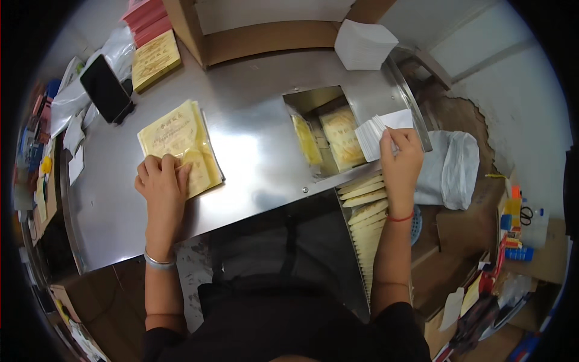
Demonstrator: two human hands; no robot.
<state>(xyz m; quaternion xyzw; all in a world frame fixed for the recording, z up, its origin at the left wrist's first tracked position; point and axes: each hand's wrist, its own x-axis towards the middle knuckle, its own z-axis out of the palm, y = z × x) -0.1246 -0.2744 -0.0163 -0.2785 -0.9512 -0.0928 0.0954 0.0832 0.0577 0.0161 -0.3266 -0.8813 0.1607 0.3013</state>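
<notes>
A small pile of flat yellow packets (172, 136) with brown print and a clear, shiny wrapping lies at the left on the metal table. My left hand (161, 181) rests on its near part, fingers curled and thumb pinching the top packet's film. At the right, beside an opening in the tabletop, lies a fanned stack of white paper slips (369, 137). My right hand (400, 154) is closed at its edge, thumb and forefinger pinching the paper. Whether it has one slip or several, I cannot tell.
The tabletop opening (319, 99) holds yellow packets (342, 136). Below it stands a long row of yellow packets (368, 235). A phone (105, 89) leans on a stand at the left. Farther back are a yellow box (157, 59), a cardboard box (265, 43) and a white paper stack (364, 45).
</notes>
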